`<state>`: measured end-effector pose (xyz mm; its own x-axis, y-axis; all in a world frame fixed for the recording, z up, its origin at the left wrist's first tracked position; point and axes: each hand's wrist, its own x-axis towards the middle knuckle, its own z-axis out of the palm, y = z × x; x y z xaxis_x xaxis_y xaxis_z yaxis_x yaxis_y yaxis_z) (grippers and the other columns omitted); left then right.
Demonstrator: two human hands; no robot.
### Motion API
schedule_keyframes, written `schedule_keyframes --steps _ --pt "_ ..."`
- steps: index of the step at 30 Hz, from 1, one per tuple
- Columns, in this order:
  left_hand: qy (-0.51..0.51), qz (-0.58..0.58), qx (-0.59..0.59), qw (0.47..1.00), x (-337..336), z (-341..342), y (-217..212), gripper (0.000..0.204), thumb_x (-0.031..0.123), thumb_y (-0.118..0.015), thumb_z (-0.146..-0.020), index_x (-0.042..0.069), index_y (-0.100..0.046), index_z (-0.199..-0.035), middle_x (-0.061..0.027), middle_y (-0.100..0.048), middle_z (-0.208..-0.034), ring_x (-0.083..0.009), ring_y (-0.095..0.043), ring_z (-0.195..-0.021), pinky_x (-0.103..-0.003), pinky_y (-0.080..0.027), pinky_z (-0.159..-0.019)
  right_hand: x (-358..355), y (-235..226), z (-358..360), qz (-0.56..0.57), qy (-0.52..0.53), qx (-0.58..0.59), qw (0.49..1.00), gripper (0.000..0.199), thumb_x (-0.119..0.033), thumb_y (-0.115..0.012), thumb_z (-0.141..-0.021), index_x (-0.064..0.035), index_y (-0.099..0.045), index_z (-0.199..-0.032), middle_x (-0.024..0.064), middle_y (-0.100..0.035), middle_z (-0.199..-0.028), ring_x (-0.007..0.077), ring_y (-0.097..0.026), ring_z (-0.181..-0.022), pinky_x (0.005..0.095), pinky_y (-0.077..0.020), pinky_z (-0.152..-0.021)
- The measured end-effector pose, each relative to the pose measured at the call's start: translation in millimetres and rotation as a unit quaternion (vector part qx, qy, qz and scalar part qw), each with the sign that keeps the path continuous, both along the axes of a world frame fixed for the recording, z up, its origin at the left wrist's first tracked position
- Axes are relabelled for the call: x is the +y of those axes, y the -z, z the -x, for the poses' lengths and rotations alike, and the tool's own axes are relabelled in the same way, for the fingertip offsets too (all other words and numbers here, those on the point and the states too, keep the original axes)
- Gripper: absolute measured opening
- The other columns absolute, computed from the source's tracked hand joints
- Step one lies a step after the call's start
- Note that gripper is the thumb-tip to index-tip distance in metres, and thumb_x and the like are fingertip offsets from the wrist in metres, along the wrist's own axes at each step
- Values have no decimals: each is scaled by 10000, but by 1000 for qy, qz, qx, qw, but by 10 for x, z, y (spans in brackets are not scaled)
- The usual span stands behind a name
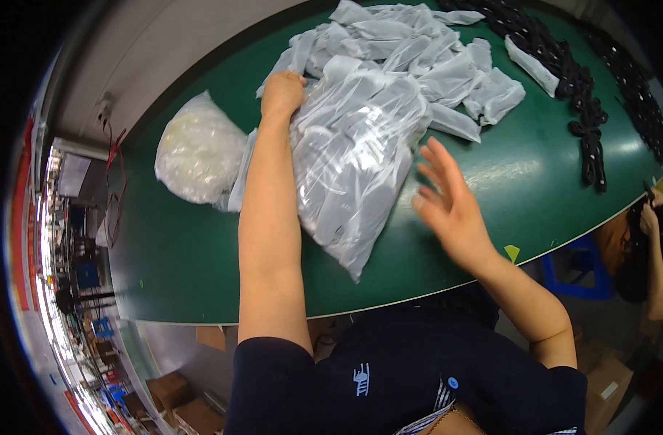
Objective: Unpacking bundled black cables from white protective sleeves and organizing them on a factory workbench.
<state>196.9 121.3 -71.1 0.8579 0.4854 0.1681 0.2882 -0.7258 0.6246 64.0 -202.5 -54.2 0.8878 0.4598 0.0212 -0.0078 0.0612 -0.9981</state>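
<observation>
A large clear plastic bag [357, 156], full of flat pieces in whitish wrapping, lies on the green table in front of me. At its upper left corner my left hand [282, 94] is closed on the plastic, with the fingertips partly hidden. My right hand [451, 210] is held just right of the bag, fingers stretched and apart, holding nothing. Behind the bag spreads a pile of long pieces in whitish translucent sleeves [389, 36]. A second, rounder clear bag [197, 148] with pale contents stands left of my left forearm.
Bundles of black cord-like material [589, 138] lie along the right side of the green table [179, 283]. One loose white sleeve [531, 67] rests beside them. Red cables [114, 188] hang at the left. Another person's arm [659, 268] shows at the right rim, near a blue stool [578, 272].
</observation>
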Motion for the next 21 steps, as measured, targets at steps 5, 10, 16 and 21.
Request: schedule_keyframes --steps 5,10,16,21 --pt "51 175 48 982 73 213 -235 413 418 -495 -914 54 -667 -1006 -67 -658 -824 -160 -593 -717 -281 -460 -654 111 92 413 230 -165 -530 799 561 -131 -704 -715 -222 -564 -1250 111 -405 -1411 353 -364 -1307 550 -276 -1057" --pt "145 173 41 973 135 847 -463 449 448 -476 -934 76 -597 -1154 -21 -628 -937 -112 -544 -795 -244 -435 -673 450 145 41 195 -197 -646 711 457 -196 -629 -755 -210 -574 -1208 88 -455 -1370 292 -414 -1277 535 -311 -1040" --pt "269 141 63 951 104 1719 -387 616 351 -542 -908 78 -335 -1420 -127 -385 -1421 -246 -375 -1314 -351 -327 -1053 662 -178 -414 100 -82 -676 725 215 -110 -602 -732 -112 -602 -947 85 -619 -1040 273 -616 -971 404 -494 -836" --pt "271 -49 -25 961 -278 2058 -509 919 152 -774 -710 67 -240 -1453 -152 -266 -1495 -272 -247 -1393 -365 -211 -1125 888 -547 -850 112 -14 -578 808 192 6 -600 -722 -48 -595 -906 116 -624 -916 321 -608 -810 349 -494 -699"
